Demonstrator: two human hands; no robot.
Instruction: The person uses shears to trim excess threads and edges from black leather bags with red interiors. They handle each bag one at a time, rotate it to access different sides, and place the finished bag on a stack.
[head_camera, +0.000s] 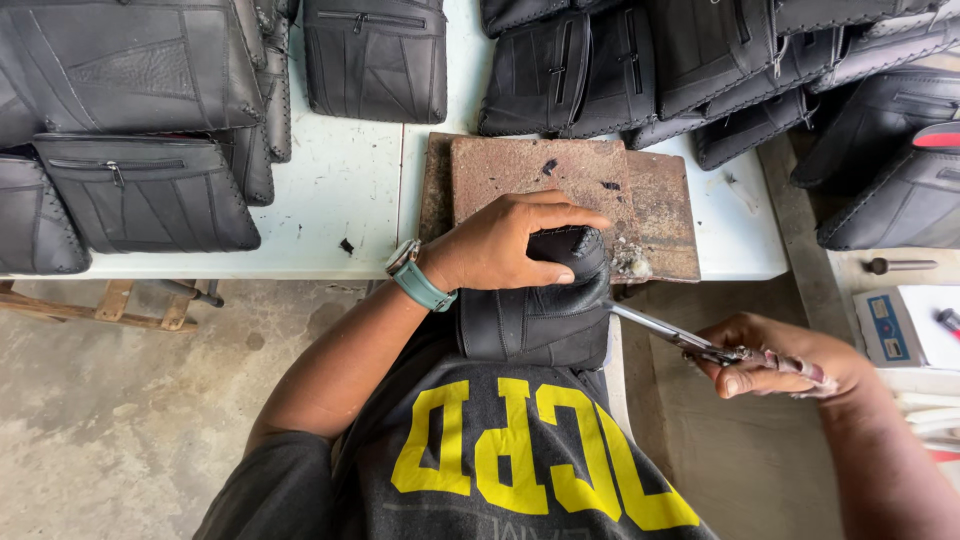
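Left hand (510, 240) gripping black leather bag (540, 320) at table edge; right hand (775, 365) closed on scissors (660, 332), blades touching bag. Beyond hands: one rusty metal slab (560, 180), about a dozen black bags (145, 190). Right: one blue-and-white box (895, 325).

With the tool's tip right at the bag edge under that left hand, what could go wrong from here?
1. The metal tool in the right hand points toward the left hand pressing the black bag; a slip might jab the fingers.
2. The bag overhangs the table edge, so it may shift under force.
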